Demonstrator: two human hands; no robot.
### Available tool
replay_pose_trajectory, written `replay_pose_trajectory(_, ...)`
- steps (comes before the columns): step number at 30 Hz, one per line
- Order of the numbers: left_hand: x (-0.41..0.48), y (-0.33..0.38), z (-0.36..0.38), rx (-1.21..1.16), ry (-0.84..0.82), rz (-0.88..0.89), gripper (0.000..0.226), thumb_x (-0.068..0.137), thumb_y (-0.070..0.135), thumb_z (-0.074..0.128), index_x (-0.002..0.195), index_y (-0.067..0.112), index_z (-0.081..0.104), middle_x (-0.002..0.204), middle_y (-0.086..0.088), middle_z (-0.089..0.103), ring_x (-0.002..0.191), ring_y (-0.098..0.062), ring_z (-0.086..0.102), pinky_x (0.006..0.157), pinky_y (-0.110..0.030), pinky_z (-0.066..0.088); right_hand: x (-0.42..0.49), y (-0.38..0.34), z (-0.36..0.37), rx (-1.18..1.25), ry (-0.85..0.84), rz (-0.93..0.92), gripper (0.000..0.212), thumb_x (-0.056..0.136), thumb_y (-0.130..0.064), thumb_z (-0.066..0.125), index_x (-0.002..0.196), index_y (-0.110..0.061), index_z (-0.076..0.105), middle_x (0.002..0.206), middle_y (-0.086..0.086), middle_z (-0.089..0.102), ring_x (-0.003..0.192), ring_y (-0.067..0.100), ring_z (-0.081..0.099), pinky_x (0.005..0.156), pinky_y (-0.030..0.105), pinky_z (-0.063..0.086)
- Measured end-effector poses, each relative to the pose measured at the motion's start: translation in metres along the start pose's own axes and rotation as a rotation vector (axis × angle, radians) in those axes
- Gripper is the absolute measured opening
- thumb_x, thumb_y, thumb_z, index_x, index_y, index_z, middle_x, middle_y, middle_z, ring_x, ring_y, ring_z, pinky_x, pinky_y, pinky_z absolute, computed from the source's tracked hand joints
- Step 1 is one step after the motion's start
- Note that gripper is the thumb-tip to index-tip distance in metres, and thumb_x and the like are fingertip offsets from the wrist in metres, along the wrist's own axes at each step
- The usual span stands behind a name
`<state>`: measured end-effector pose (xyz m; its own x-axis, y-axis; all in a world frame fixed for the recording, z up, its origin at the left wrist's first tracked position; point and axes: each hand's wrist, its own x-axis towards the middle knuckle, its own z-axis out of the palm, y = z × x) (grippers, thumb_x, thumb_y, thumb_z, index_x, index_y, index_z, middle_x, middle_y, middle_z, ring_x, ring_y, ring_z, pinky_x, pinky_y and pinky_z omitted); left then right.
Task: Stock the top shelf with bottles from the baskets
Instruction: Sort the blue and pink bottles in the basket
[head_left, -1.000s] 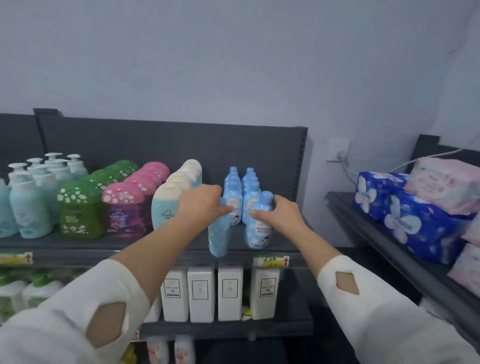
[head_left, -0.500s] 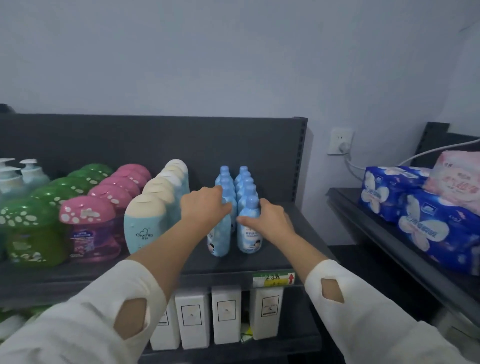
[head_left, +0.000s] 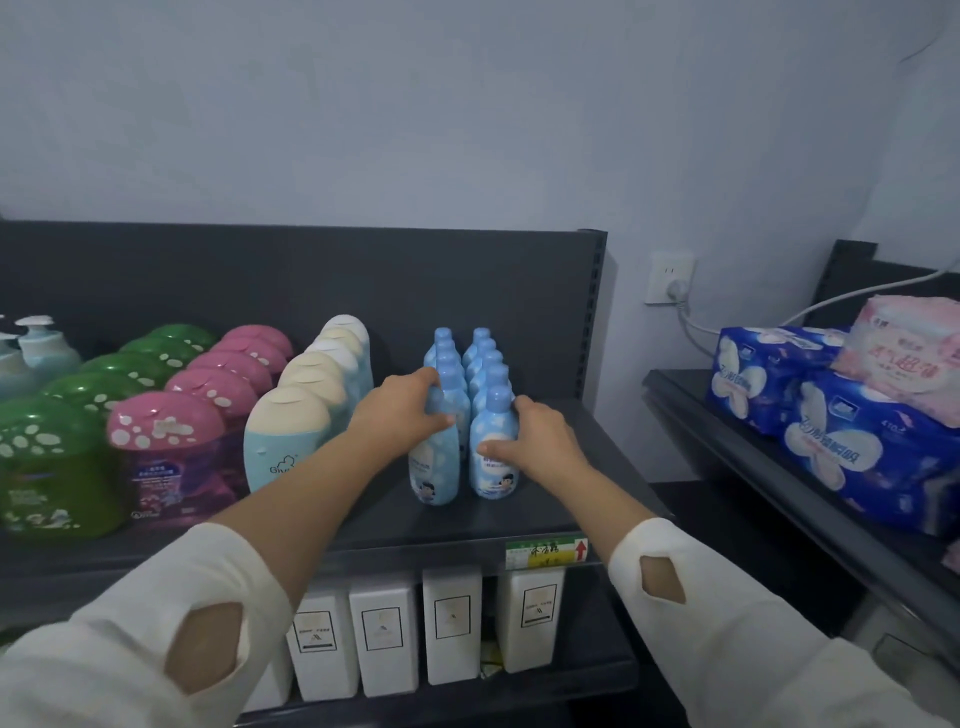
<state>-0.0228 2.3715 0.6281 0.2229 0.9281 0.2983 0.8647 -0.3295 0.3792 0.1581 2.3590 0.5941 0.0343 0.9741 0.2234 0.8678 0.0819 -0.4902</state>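
Front bottles (head_left: 493, 415), 1 inside each grip (head_left: 402, 415)

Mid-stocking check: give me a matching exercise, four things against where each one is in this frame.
Things:
1 left hand
2 right hand
3 white boxes
4 tissue packs

Places:
A on the side shelf
B gripping the front left blue bottle
C on the lower shelf
D gripping the front right blue bottle

Pairs: 1-B, 2-D, 3-C, 4-A
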Motion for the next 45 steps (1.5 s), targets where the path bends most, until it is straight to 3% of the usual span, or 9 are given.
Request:
replay_pose_trajectory(6, 0.009, 0.007, 0.016, 0.060, 0.060, -0.065, 0.047, 0.086, 0.043, 0.057, 0.123, 0.017, 0.042, 0.111, -0.005, 0.058, 0.098, -0.025, 0.058, 0.070, -0.035, 0.045, 0.003, -0.005, 0.006, 0.050, -0.007, 0.034, 0.065, 0.078, -0.044, 0.071, 0.129, -0.014, 0.043, 0.123, 0.007, 0.054, 0.109, 0.025, 0.055, 0.080, 0.032, 0.046)
replay_pose_trajectory(11, 0.007, 0.004, 0.019, 0.139, 0.085, -0.064, 0.051, 0.088, 0.050, 0.050, 0.127, 0.022, 0.034, 0.116, -0.003, 0.056, 0.100, -0.025, 0.058, 0.070, -0.036, 0.045, -0.003, -0.001, 0.000, 0.047, -0.037, 0.007, 0.072, 0.083, -0.050, 0.063, 0.139, -0.017, 0.034, 0.133, 0.006, 0.047, 0.119, 0.025, 0.050, 0.085, 0.038, 0.046)
replay_pose_trajectory(15, -0.005, 0.011, 0.011, 0.132, 0.140, -0.032, 0.050, 0.089, 0.049, 0.050, 0.130, 0.024, 0.034, 0.120, -0.003, 0.051, 0.107, -0.025, 0.053, 0.073, -0.041, 0.047, -0.009, -0.003, -0.015, -0.062, 0.067, -0.064, 0.059, 0.088, -0.050, 0.057, 0.135, -0.020, 0.037, 0.131, 0.005, 0.045, 0.119, 0.028, 0.047, 0.086, 0.039, 0.044)
replay_pose_trajectory(20, -0.033, 0.024, -0.017, 0.294, 0.206, 0.154, 0.030, 0.092, 0.034, 0.049, 0.119, 0.021, 0.050, 0.111, 0.000, 0.053, 0.106, -0.021, 0.051, 0.076, -0.036, 0.047, -0.022, -0.018, -0.036, -0.283, 0.344, -0.293, 0.039, 0.090, -0.045, 0.054, 0.116, -0.016, 0.050, 0.116, 0.005, 0.051, 0.107, 0.025, 0.047, 0.084, 0.036, 0.043)
replay_pose_trajectory(23, -0.058, 0.030, -0.031, 0.412, 0.269, 0.114, 0.025, 0.092, 0.033, 0.045, 0.109, 0.018, 0.057, 0.107, -0.002, 0.057, 0.104, -0.022, 0.050, 0.073, -0.034, 0.042, -0.033, -0.036, -0.039, -0.291, 0.311, -0.438, 0.037, 0.093, -0.043, 0.051, 0.118, -0.016, 0.051, 0.119, 0.006, 0.049, 0.110, 0.027, 0.046, 0.083, 0.036, 0.041)
replay_pose_trajectory(28, -0.112, 0.024, -0.062, 0.595, 0.306, 0.039, 0.025, 0.094, 0.029, 0.044, 0.112, 0.017, 0.056, 0.112, -0.002, 0.057, 0.108, -0.025, 0.050, 0.073, -0.036, 0.041, -0.055, -0.075, -0.029, -0.278, 0.259, -0.616, 0.033, 0.092, -0.039, 0.053, 0.115, -0.014, 0.054, 0.117, 0.006, 0.053, 0.112, 0.030, 0.048, 0.088, 0.036, 0.039)
replay_pose_trajectory(35, -0.225, -0.037, -0.131, 0.701, 0.343, -0.172, 0.023, 0.092, 0.028, 0.045, 0.109, 0.016, 0.055, 0.106, -0.004, 0.059, 0.104, -0.028, 0.054, 0.076, -0.037, 0.040, -0.108, -0.186, 0.013, -0.199, 0.173, -0.962, 0.031, 0.092, -0.033, 0.053, 0.115, -0.013, 0.054, 0.114, 0.006, 0.057, 0.108, 0.029, 0.050, 0.075, 0.037, 0.039)
replay_pose_trajectory(45, -0.533, -0.185, -0.202, 0.754, 0.133, -0.841, 0.026, 0.091, 0.030, 0.044, 0.114, 0.022, 0.054, 0.116, -0.001, 0.060, 0.111, -0.026, 0.053, 0.086, -0.037, 0.042, -0.299, -0.401, 0.182, -0.170, -0.135, -1.480, 0.033, 0.087, -0.036, 0.060, 0.111, -0.012, 0.057, 0.106, 0.011, 0.059, 0.101, 0.034, 0.056, 0.074, 0.043, 0.047)
